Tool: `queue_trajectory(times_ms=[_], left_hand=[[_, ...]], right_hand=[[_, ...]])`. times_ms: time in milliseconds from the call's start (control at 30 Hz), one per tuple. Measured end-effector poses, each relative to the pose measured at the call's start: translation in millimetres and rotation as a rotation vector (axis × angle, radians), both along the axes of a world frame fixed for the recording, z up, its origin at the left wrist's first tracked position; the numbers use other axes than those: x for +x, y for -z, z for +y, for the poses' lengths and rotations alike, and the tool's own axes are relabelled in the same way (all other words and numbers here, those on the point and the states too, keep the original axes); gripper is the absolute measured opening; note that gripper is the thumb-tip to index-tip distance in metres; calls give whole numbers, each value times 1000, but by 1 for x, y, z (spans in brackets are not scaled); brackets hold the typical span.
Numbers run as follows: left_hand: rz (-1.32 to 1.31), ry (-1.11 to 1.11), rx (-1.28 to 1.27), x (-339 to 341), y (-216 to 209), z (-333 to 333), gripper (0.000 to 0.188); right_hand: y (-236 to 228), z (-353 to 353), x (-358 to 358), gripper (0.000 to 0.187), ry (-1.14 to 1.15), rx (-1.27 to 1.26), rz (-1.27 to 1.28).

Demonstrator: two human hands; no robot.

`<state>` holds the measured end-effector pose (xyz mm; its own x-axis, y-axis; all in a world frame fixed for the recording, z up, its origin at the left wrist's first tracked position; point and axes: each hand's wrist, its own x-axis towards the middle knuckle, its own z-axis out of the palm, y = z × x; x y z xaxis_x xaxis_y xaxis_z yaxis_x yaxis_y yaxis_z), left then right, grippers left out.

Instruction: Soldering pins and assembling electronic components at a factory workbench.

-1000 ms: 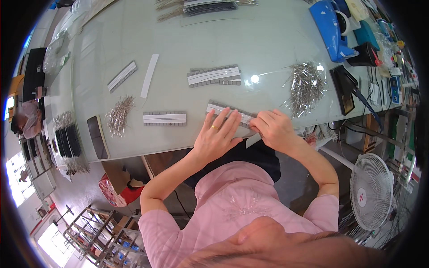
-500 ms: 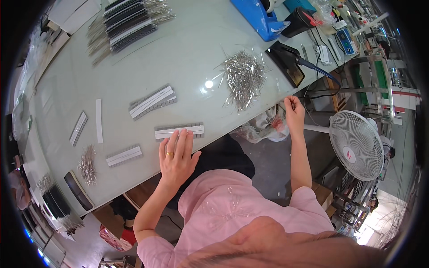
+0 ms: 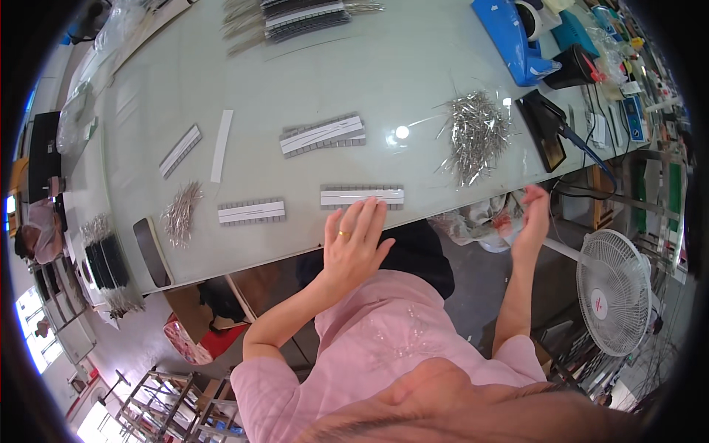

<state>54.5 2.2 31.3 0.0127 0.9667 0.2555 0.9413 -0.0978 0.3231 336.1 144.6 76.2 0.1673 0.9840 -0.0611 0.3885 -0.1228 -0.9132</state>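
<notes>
A glossy table (image 3: 399,88) stands beside a white fan (image 3: 613,292); left hand (image 3: 354,242), fingers extended, touches a gridded strip (image 3: 362,191) — right hand (image 3: 533,221) (grip unclear) is now away from it.

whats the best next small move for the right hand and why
Probably bring the right hand over to the gray-and-white strip: the left hand already rests its fingers on that strip, while the right hand is beyond the near edge of the table.

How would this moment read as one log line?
left hand: fingers on grey-white strip | right hand: beyond table, near plastic bag, grip unclear | rest: silver wire pile, blue tape dispenser
</notes>
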Motion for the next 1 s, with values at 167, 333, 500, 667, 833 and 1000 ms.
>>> queue_trajectory(times_ms=[167,333,500,667,833,1000], left_hand=[[-2,-22,27,5,3,-2,64],[-36,-29,-5,5,5,0,66],[-32,-26,-2,6,8,-3,67],[-40,-22,0,6,11,-3,68],[-32,-13,-2,5,10,-2,68],[-31,35,-20,-2,5,-3,66]], right_hand=[[3,-52,-77,8,-547,31,-439],[14,-74,-105,20,-614,377,-583],[19,-88,-112,24,-545,289,-546],[24,-91,-115,22,-521,281,-525],[32,-90,-111,16,-486,229,-447],[30,-83,-89,14,-331,-98,-258]])
